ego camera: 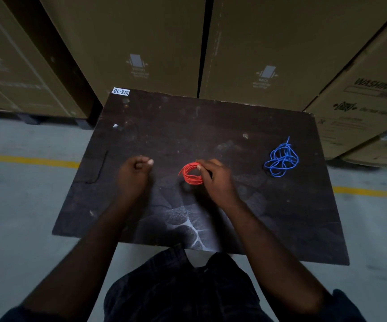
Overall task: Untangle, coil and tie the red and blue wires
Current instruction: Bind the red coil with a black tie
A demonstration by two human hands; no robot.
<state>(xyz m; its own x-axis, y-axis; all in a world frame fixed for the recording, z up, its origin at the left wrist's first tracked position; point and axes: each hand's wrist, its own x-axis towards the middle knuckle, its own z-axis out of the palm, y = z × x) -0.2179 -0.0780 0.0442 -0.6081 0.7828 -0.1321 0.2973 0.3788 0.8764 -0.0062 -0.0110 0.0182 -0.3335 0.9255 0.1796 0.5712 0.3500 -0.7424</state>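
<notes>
Tall cardboard cartons (141, 43) wall you in from nine o'clock round to three o'clock, and the dark worktop (187, 117) sits square in front of you, its white label (120, 92) at the far corner near eleven o'clock.

Your right hand (213, 180) is just right of the worktop's centre, its fingers (199, 167) pinched narrow on the red wire (191, 174), which is already wound into a tight round coil. A short end sticks out at the coil's nine o'clock side. Whether it is tied off I cannot tell.

Your left hand (134, 173) is well apart at nine o'clock of the coil, curled into a loose fist; I cannot tell whether it holds anything.

The blue wire (282, 160) lies at three o'clock near the worktop's right edge, a loose tangle, untouched. So I judge you roughly half done: finish securing the red, then untangle, coil and tie the blue.
</notes>
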